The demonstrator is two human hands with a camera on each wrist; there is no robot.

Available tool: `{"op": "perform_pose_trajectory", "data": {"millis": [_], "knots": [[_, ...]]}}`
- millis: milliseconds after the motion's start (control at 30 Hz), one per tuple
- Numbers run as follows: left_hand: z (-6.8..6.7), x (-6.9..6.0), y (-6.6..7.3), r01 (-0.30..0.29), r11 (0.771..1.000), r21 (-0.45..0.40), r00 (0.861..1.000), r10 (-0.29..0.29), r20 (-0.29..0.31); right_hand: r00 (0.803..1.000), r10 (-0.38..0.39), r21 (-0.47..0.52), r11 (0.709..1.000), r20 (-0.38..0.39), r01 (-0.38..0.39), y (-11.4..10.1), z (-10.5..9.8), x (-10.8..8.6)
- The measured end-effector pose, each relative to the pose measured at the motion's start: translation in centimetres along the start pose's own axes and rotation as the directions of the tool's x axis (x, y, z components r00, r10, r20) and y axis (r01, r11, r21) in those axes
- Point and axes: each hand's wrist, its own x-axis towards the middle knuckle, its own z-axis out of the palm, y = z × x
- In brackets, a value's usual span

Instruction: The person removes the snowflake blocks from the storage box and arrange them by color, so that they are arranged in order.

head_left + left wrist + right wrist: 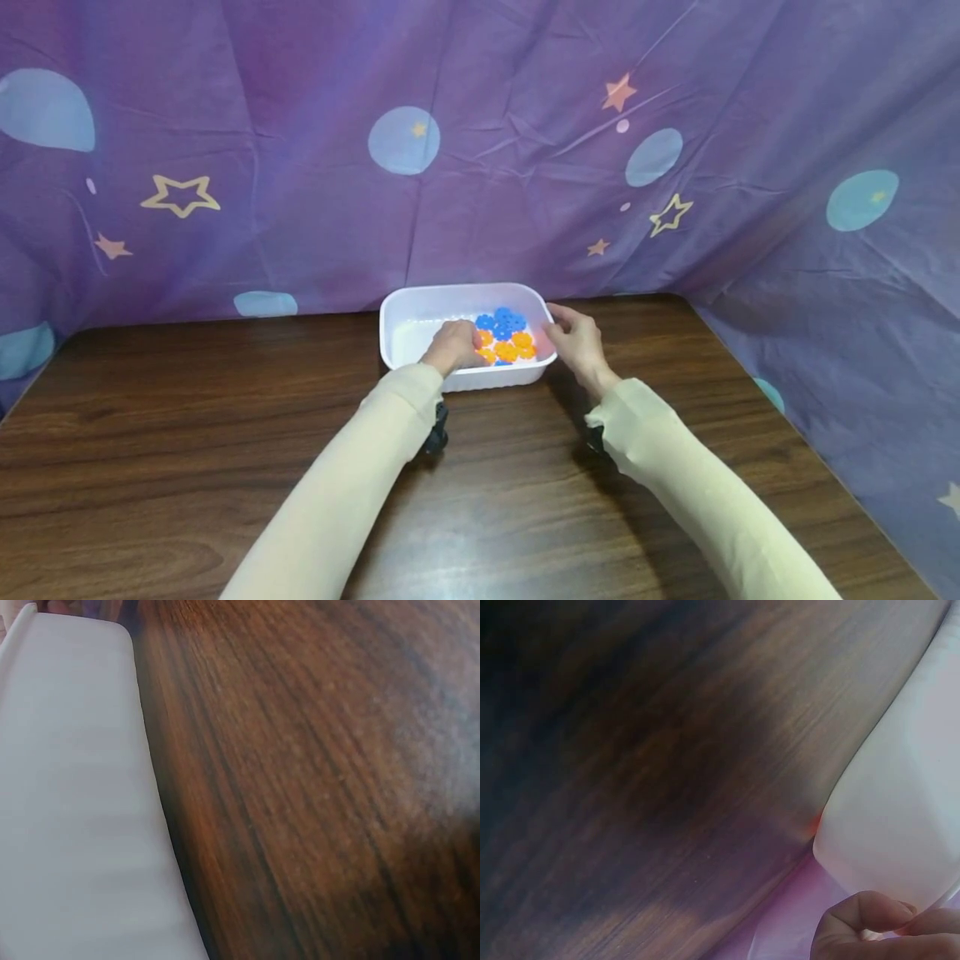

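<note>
A white plastic basin [408,381] stands at the table's far edge. Blue flower-shaped pieces [504,323] and orange flower-shaped pieces [522,344] lie together in its right half. My left hand [453,343] reaches over the front rim to the left side of the pieces, its fingertips partly hidden; whether it pinches one cannot be told. At the right end, my right hand [577,340] grips the basin's rim. The right wrist view shows the thumb and fingers of this hand [885,930] pinching the rim. Only the basin's outer wall [75,787] fills the left wrist view's side, without the left hand's fingers.
The brown wood-grain table [187,450] extends in front of the basin and to both sides. A purple cloth [315,200] with stars and planets hangs right behind the far edge and along the right side.
</note>
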Motion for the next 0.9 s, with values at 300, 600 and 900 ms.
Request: {"op": "perform_pose_trajectory", "data": {"millis": [300, 600, 900], "knots": [[0.03, 0.12, -0.03, -0.002, 1.0, 0.012, 1.0, 0.002, 0.001, 1.0, 0.013, -0.007, 1.0, 0.006, -0.012, -0.18, -0.05, -0.09], [-0.09, 0.14, -0.01, 0.002, 1.0, -0.011, 1.0, -0.002, 0.003, 1.0, 0.014, -0.009, 1.0, 0.007, -0.014, -0.38, -0.05, -0.05], [0.05, 0.3, -0.13, -0.047, 0.999, -0.012, 0.998, 0.047, -0.032, 1.0, 0.01, -0.003, 1.0, 0.002, -0.01, -0.17, 0.05, -0.04]]}}
